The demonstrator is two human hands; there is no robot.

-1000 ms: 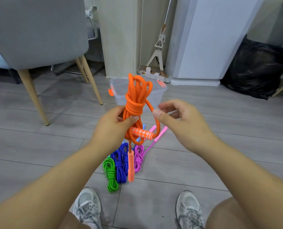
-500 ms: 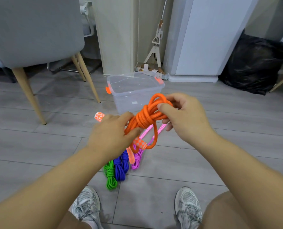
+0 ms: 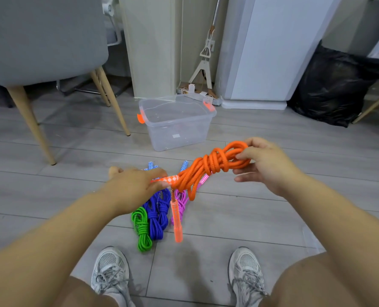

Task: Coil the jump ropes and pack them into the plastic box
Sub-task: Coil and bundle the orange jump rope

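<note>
**Coiled orange jump rope (image 3: 212,167) held crosswise above the floor (image 3: 261,220), short of the plastic box (image 3: 179,135)**

The rope is held as a wrapped bundle, its long axis running from low on the left to high on the right. Its looped end is gripped by the curled fingers of the right hand (image 3: 266,167). One patterned handle (image 3: 169,180) is pinched by the left hand (image 3: 135,187), and the second handle (image 3: 177,220) hangs straight down. The box stands open on the floor ahead, beyond the bundle, and is judged nearer the right hand, so a forward carry is called for. Four ropes are counted: the orange one in the hands, and a green coil (image 3: 142,229), a blue coil (image 3: 158,216) and a pink coil (image 3: 180,201) side by side on the floor beneath. One box is seen.
</note>
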